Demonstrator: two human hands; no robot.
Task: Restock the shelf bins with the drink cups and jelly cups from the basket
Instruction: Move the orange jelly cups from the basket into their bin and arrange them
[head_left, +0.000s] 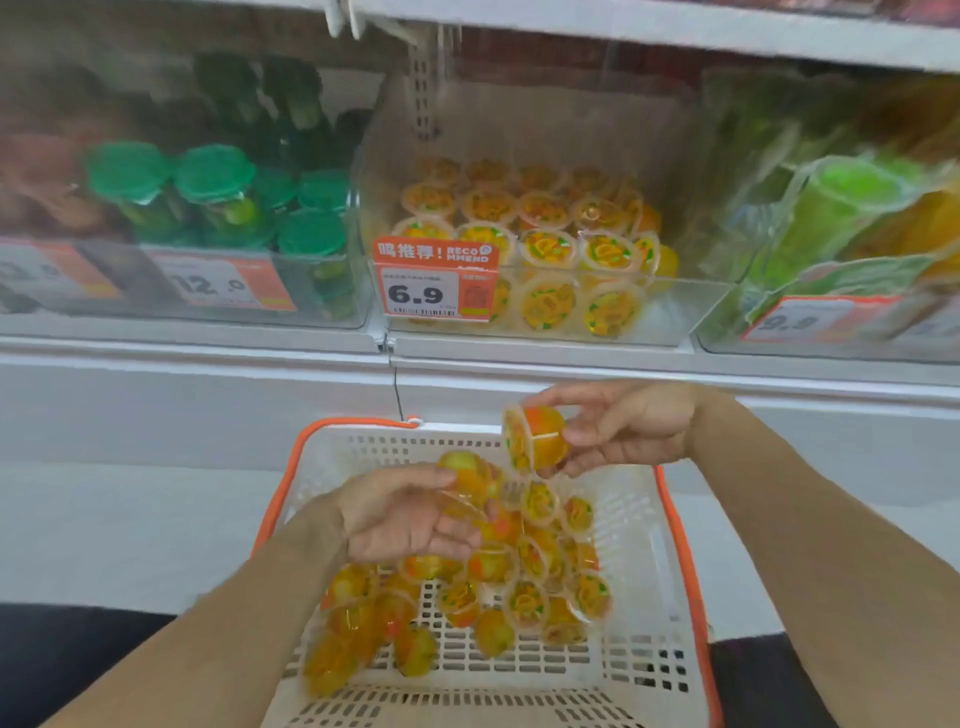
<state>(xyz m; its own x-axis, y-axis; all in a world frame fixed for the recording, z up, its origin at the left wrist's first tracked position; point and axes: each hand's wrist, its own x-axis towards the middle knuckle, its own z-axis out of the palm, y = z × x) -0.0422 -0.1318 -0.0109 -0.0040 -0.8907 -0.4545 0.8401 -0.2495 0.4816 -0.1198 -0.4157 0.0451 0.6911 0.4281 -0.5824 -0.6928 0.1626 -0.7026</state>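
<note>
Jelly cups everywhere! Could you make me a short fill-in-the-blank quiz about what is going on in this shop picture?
1. The right hand holds one orange ____ above the basket.
2. The basket's rim is coloured ____.
3. The price tag on the middle bin reads ____.
4. The cups in the left bin have ____ lids.

Missing words: jelly cup; orange; 6.9; green
</note>
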